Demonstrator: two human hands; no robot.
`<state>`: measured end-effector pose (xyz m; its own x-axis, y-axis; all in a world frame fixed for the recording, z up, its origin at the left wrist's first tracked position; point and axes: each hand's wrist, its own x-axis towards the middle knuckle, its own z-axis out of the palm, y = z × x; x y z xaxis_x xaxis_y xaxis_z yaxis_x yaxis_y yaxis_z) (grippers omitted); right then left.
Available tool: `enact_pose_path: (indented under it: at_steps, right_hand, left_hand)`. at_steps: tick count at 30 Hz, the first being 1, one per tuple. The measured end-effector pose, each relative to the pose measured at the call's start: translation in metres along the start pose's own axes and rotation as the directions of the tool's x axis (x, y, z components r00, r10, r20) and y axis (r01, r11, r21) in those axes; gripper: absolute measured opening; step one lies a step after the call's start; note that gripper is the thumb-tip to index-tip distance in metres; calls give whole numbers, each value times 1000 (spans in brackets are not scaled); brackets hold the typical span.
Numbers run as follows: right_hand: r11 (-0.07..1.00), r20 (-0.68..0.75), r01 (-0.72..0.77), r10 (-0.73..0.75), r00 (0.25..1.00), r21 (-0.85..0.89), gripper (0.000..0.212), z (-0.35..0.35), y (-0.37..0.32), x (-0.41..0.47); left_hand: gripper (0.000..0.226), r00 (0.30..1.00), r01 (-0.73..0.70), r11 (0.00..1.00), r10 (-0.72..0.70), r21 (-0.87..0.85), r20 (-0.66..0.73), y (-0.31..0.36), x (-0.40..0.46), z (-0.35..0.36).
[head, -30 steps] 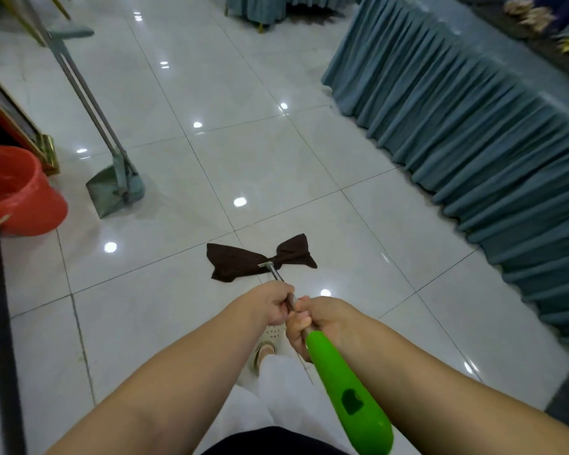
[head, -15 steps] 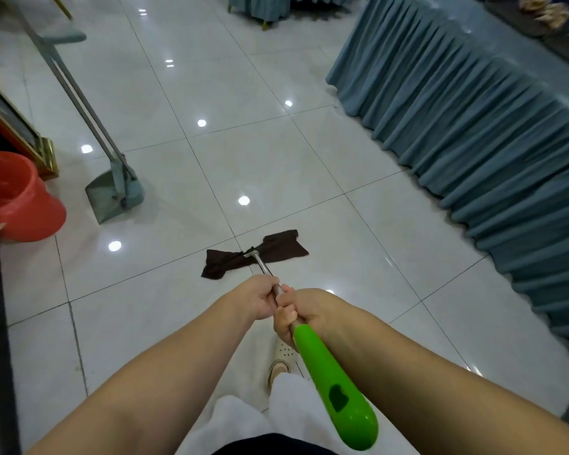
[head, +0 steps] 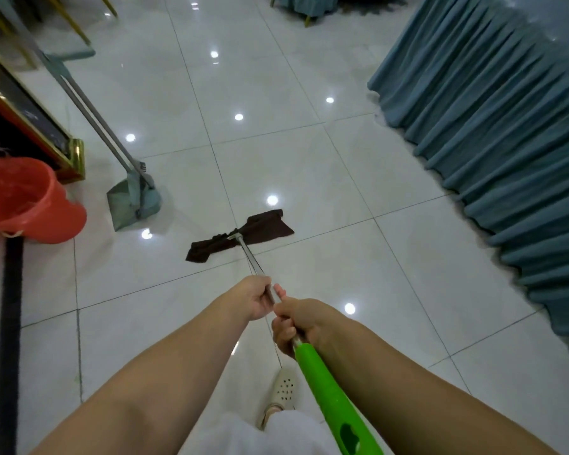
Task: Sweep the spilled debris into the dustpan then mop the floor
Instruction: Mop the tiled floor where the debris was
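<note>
Left hand (head: 258,298) wrapped round the metal shaft of the mop (head: 253,257), thumb side up. Right hand (head: 298,323) clamped on the same shaft just behind it, the two nearly touching, right fist butting the green grip (head: 329,399). Grip runs back down toward the camera, hang hole near its end.

Shaft angles forward and left to the mop head. Dark brown cloth (head: 243,233) lies flat on the floor (head: 309,165), spread both ways from the shaft joint, right half wider, left half bunched. It sits across a tile seam.

Containers: dustpan (head: 132,203) stands on the floor left of the cloth, near but apart, mouth facing the camera. Can't tell what's in it. Broom (head: 89,103) handle leans alongside its long handle, both slanting up-left. Red bucket (head: 27,198) further left at the frame edge, tipped view into the rim; inside looks wet or streaked, contents unclear.

Around: black strip (head: 9,323) runs down the left edge beneath the bucket. Gold-trimmed dark frame (head: 37,126) behind the bucket. Pleated teal skirt (head: 490,126) of a desk fills the right side, well apart from the mop. Another skirted piece (head: 309,8) and chair legs (head: 73,24) at the top. One cream perforated shoe (head: 283,389) below the hands, white trouser leg (head: 276,431) beside the grip.

Floor glossy, light spots reflected. No obvious debris on the tiles between mop and dustpan.
</note>
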<state>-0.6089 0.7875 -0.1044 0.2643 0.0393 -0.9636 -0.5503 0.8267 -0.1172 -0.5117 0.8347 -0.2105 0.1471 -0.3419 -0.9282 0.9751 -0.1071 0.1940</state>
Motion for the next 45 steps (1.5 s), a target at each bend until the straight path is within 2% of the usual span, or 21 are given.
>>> enact_pose_path:
  at_steps: [12, 14, 19, 27, 29, 34, 37, 38, 45]
  right_hand:
    - [964, -5, -5, 4, 1000, -266, 32, 66, -155, 46]
    - [936, -23, -8, 0, 1000, -353, 34, 84, -184, 52]
    - [840, -72, -51, 14, 997, -541, 22, 134, -257, 58]
    - [760, -88, -55, -3, 996, -647, 30, 223, -358, 71]
    - [707, -106, -73, -3, 994, -704, 24, 237, -377, 74]
    - [480, -139, -110, -25, 990, -870, 14, 258, -426, 81]
    - [405, -106, -76, -53, 993, -911, 37, 262, -457, 87]
    - [383, -96, -64, -64, 993, -921, 38, 262, -466, 88]
    - [168, -73, -63, -58, 996, -984, 29, 251, -534, 89]
  left_hand:
    - [19, 999, -47, 970, 40, -238, -33, 141, 56, 46]
    - [18, 999, -49, 964, 49, -263, -5, 171, 64, 51]
    - [22, 996, -35, 951, 57, -307, 62, 247, 71, 64]
    - [16, 990, -39, 884, 96, -466, 99, 364, 85, 73]
    - [11, 986, -31, 855, 112, -518, 124, 383, 90, 73]
    - [17, 974, -70, 802, 185, -593, 134, 416, 108, 89]
    - [19, 967, -77, 748, 216, -659, 132, 431, 118, 104]
    - [20, 967, -80, 720, 224, -689, 121, 434, 121, 109]
    - [26, 960, -154, 537, 279, -829, 3, 448, 135, 165]
